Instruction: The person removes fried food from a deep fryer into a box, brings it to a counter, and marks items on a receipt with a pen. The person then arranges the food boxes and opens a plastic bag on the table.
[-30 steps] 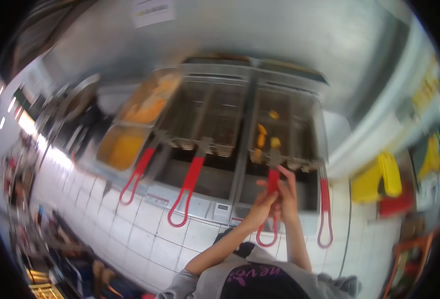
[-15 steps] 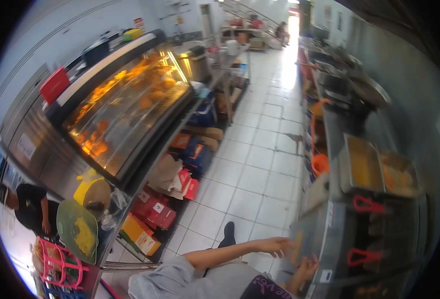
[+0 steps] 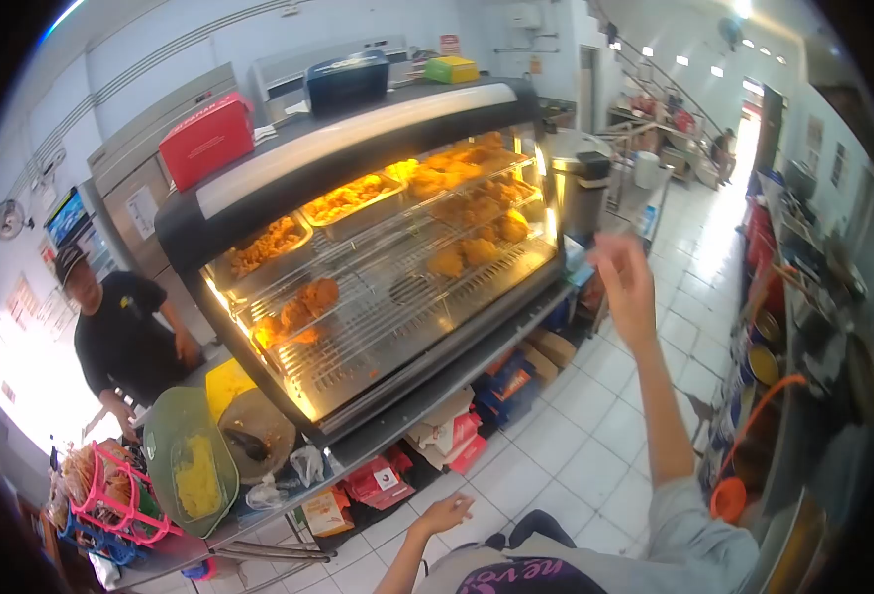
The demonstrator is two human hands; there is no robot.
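My right hand (image 3: 627, 282) is raised in front of the right end of a heated glass display case (image 3: 358, 386); it is slightly blurred, its fingers loosely bent and apart, with nothing visible in it. Low at the bottom centre, my left hand (image 3: 445, 515) hangs over the tiled floor, fingers loosely curled and apart, holding nothing. Fried pieces (image 3: 472, 252) lie on the case's racks, and two metal trays of them stand on its upper level. Below the case are red boxes (image 3: 378, 480) on a lower shelf.
A person in black (image 3: 130, 332) stands at the left. Near them are a green basin (image 3: 175, 411), a round board (image 3: 259, 426) and a pink basket (image 3: 115, 510). The tiled aisle (image 3: 605, 396) runs back to a doorway. A counter with pans (image 3: 858, 381) lines the right.
The view has swung from the fryers to the display case. My hands, together on a red basket handle a second ago, are apart and off it; my right hand is raised.
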